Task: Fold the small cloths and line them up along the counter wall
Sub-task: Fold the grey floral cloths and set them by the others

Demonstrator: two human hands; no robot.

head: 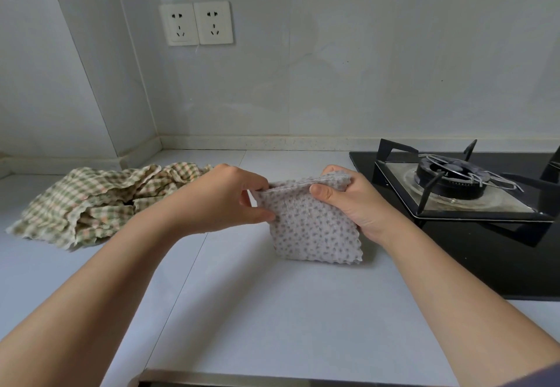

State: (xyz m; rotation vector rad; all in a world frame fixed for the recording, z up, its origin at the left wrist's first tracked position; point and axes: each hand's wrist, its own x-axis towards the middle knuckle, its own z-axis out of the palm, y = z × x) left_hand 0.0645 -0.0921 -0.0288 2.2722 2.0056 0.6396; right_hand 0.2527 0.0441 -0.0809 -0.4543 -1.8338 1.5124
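Counter (257,311), left hand (224,200), right hand (351,204) pinching cloth (312,235)

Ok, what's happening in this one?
A person is folding a grey cloth, pinching its top edge with the left hand and gripping the top right corner with the right hand. The cloth is doubled over and held upright, with its lower edge down at the counter. A heap of checked cloths lies unfolded to the left, and a stove sits on the right. Nothing is lined up along the wall yet.
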